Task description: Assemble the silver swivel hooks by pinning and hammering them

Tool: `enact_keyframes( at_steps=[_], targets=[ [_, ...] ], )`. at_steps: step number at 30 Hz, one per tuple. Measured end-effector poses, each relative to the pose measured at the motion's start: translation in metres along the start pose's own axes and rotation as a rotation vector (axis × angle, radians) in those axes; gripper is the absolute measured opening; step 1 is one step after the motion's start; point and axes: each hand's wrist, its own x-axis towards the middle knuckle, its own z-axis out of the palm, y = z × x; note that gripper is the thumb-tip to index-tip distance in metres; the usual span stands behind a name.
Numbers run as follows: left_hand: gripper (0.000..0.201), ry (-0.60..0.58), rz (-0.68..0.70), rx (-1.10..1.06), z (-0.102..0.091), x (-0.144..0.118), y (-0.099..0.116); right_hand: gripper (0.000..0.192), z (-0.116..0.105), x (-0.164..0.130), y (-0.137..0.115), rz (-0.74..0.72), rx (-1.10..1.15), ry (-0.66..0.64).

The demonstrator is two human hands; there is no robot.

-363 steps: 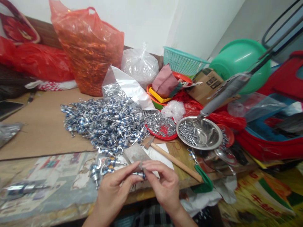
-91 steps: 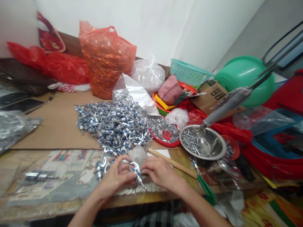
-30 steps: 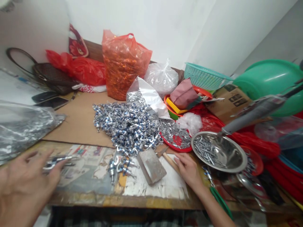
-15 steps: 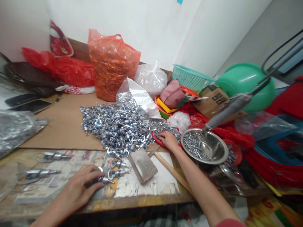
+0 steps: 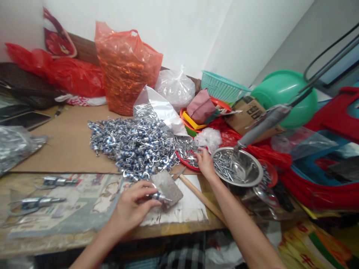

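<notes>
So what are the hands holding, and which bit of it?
The left hand pinches a small silver-and-blue metal fitting around its barrel, over the grey block. The right hand reaches into the red tray of small parts; whether it holds one cannot be told.
</notes>
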Motion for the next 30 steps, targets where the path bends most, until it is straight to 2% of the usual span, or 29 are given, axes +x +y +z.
enact_keyframes(
  at_steps=[3,6,8,10,15,17,20,22,24,27,30],
  targets=[
    [0.015,-0.029,0.022,-0.041,0.021,0.004,-0.002,0.022,-0.003,-0.037,-0.036,-0.064,0.139,-0.076],
    [0.018,-0.04,0.028,-0.055,0.027,0.001,-0.006,0.011,0.0,-0.079,-0.071,-0.234,0.364,-0.134],
    [0.018,-0.042,0.027,-0.05,0.027,-0.001,-0.007,0.011,0.005,-0.099,-0.085,-0.29,0.508,-0.149],
    [0.019,-0.034,0.017,-0.046,0.027,-0.002,-0.007,0.015,0.011,-0.109,-0.09,-0.261,0.61,-0.153],
    [0.02,-0.01,-0.019,-0.081,0.028,0.0,-0.005,0.016,0.021,-0.113,-0.087,-0.068,0.73,-0.171],
    [0.018,-0.006,-0.073,-0.129,0.028,0.0,-0.004,0.015,0.022,-0.114,-0.086,-0.058,0.753,-0.171],
    [0.012,0.048,-0.228,-0.239,0.028,0.0,-0.001,0.019,0.02,-0.119,-0.085,-0.113,0.788,-0.172],
    [0.008,0.089,-0.327,-0.32,0.026,0.0,0.003,0.026,0.016,-0.123,-0.083,-0.213,0.751,-0.143],
    [0.005,0.107,-0.373,-0.39,0.024,0.0,0.007,0.033,0.012,-0.126,-0.079,-0.416,0.634,-0.069],
    [0.004,0.095,-0.359,-0.422,0.021,0.0,0.012,0.03,0.005,-0.127,-0.073,-0.741,0.431,0.044],
    [0.004,0.067,-0.287,-0.325,0.017,-0.002,0.016,0.027,-0.001,-0.125,-0.068,-0.91,0.305,0.086]
  ],
)
